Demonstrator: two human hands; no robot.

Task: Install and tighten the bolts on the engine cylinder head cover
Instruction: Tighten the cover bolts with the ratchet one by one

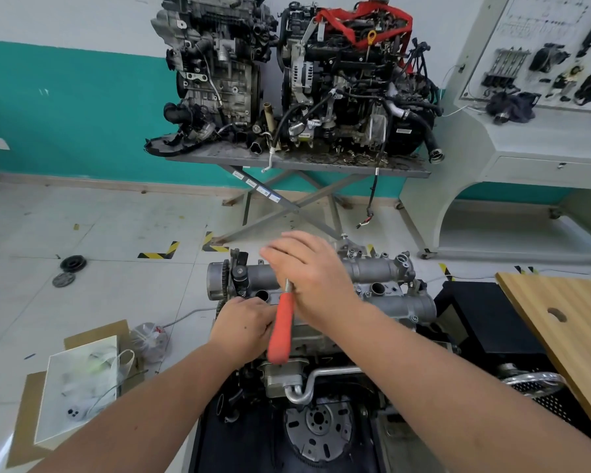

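Note:
The grey aluminium cylinder head cover (386, 268) sits on top of the engine in front of me. A wrench with a red handle (282, 327) slants down over its near side, and its metal shaft runs up under my right hand (316, 278). That hand lies over the tool's head with its fingers stretched to the left and blurred. My left hand (244, 324) rests on the cover's left end, with its fingers curled against the upper part of the red handle. The bolt and the socket are hidden under my hands.
A flywheel (316, 426) and a metal pipe (321, 378) are on the engine's near face. A wooden board (560, 322) lies at the right and a white paper bag (82, 380) on the floor at the left. Two more engines stand on a lift table (297, 162) behind.

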